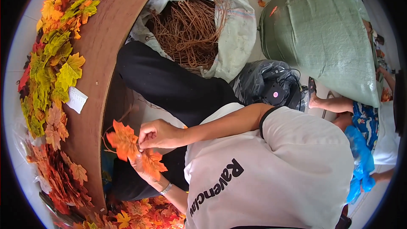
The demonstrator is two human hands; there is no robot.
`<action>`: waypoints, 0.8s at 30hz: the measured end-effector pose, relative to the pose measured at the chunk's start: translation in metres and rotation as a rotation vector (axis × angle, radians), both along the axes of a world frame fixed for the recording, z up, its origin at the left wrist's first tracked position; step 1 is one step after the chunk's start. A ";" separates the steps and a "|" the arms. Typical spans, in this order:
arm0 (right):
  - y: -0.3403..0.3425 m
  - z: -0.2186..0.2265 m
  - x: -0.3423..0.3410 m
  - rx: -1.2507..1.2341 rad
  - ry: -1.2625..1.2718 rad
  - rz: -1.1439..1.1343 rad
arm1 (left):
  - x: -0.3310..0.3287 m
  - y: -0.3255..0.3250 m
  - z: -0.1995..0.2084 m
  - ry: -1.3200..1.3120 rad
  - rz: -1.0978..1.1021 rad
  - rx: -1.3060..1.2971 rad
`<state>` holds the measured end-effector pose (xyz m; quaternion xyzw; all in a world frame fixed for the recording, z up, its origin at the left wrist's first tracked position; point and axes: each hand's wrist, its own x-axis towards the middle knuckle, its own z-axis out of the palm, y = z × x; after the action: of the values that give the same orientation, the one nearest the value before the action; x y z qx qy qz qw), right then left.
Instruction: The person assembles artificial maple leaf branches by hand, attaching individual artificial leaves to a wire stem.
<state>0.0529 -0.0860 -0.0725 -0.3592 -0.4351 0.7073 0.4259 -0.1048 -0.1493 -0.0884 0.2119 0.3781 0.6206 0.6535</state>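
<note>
My left hand (136, 164), with a metal band at its wrist, is closed around a sprig of orange artificial maple leaves (124, 139). One leaf hangs in front of its palm and hides part of the fingers. Above it, my right hand (161, 134) pinches the same sprig between thumb and fingertips, where the leaves meet. The exact point gripped is too small to make out. A thin brown stem (107, 141) curves out beside the leaves, close to the edge of a brown wooden board (95, 85).
Piles of yellow-green leaves (53, 59) and dark red leaves (63, 182) line the board, with a white paper slip (76, 99). Loose leaves (140, 212) lie below my left arm. Beyond my knee stand a sack of brown wires (186, 29) and a large green sack (318, 34). Another person's leg (333, 103) shows right.
</note>
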 end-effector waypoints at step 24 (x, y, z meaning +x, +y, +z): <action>0.030 0.008 0.005 -0.136 -0.008 0.247 | 0.022 0.038 0.007 0.190 0.225 -0.077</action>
<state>0.0578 -0.0559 -0.0647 -0.3339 -0.4290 0.7807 0.3083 -0.0823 -0.1117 -0.0809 0.2006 0.4831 0.6522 0.5487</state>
